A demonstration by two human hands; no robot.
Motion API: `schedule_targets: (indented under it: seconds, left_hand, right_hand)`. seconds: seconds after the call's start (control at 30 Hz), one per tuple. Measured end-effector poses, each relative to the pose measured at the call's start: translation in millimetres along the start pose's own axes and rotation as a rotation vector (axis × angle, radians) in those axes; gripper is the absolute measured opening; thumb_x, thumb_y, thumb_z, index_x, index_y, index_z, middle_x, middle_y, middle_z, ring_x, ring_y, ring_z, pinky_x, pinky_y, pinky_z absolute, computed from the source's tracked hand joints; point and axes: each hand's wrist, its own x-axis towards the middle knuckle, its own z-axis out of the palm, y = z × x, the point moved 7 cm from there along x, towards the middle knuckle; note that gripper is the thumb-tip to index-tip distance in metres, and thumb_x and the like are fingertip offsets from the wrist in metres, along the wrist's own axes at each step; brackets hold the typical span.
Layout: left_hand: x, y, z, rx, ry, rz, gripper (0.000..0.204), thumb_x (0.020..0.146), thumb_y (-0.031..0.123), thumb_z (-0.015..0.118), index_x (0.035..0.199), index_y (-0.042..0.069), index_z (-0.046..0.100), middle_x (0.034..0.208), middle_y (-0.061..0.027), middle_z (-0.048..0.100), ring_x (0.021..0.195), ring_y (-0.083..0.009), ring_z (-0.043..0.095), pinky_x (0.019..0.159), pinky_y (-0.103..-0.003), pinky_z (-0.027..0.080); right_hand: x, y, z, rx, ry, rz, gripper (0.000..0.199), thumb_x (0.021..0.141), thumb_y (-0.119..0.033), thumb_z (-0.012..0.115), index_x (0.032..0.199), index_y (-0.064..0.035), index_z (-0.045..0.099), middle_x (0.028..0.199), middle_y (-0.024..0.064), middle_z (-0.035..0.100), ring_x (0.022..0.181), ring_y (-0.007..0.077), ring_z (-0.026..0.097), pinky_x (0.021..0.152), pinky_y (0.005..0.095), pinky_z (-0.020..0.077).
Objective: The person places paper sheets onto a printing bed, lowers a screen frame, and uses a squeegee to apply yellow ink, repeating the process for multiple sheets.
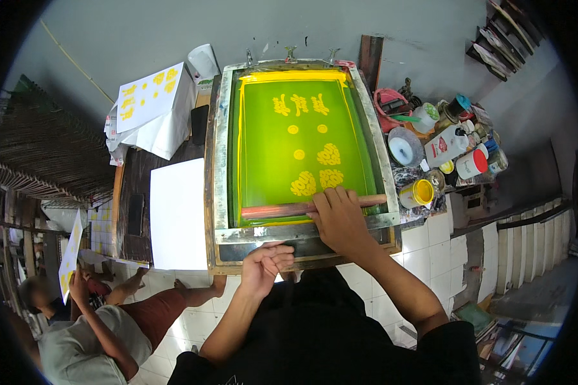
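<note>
A silk-screen frame (223, 192) with a green mesh (270, 173) lies in front of me. Yellow ink marks its upper edge and sides, and yellow characters, small circles and rounded motifs show in the mesh. Across the near end of the mesh rests a long wooden squeegee (279, 210). My right hand (339, 217) is closed on it right of its middle, fingers over the top. At the frame's near edge is my left hand (264, 264), palm partly turned up, with loosely bent fingers apart and nothing visible in them.
White paper (178, 215) lies left of the frame; printed sheets (149, 96) top a stack beyond it. Ink tubs, including an open yellow one (417, 192), and bottles (447, 146) crowd the right side. At lower left another person (103, 333) holds a printed sheet (70, 256).
</note>
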Motion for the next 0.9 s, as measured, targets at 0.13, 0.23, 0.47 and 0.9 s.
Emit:
schedule_targets:
  seconds: [0.13,0.23,0.47,0.9]
  left_hand:
    - [-14,23,51,-0.143,-0.281,0.013,0.043,0.094,0.015,0.052,0.127,-0.010,0.063,0.103,-0.0257,0.075,0.093,-0.0344,0.074,0.092,-0.043,0.058]
    - [-21,66,102,0.017,-0.427,0.192,0.046,0.099,0.020,0.051,0.130,-0.012,0.061,0.102,-0.0290,0.073,0.090,-0.0349,0.073,0.089,-0.044,0.057]
    - [74,156,113,1.430,0.262,0.629,0.068,0.103,0.042,0.057,0.150,-0.006,0.045,0.136,-0.0279,0.062,0.128,-0.0388,0.060,0.113,-0.047,0.042]
    - [22,202,-54,1.652,0.650,0.189,0.080,0.092,0.051,0.073,0.145,-0.005,0.049,0.136,-0.0224,0.058,0.132,-0.0319,0.049,0.115,-0.046,0.029]
  right_hand:
    - [12,-11,-54,0.009,0.188,-0.030,0.022,0.088,-0.020,0.070,0.101,-0.0059,0.058,0.096,0.0130,0.058,0.091,0.0342,0.056,0.080,0.0481,0.0402]
    - [47,-15,-124,-0.016,0.432,-0.132,0.023,0.087,-0.018,0.072,0.104,-0.0070,0.059,0.095,0.0103,0.059,0.091,0.0337,0.057,0.080,0.0478,0.0403]
    - [155,-15,-248,-0.125,0.598,-0.123,0.030,0.096,-0.022,0.064,0.108,0.0051,0.065,0.102,0.0261,0.070,0.095,0.0423,0.067,0.090,0.0512,0.0497]
    - [274,21,-312,-0.103,0.499,-0.054,0.039,0.091,-0.026,0.071,0.107,0.0097,0.067,0.103,0.0288,0.071,0.099,0.0401,0.068,0.091,0.0454,0.0514]
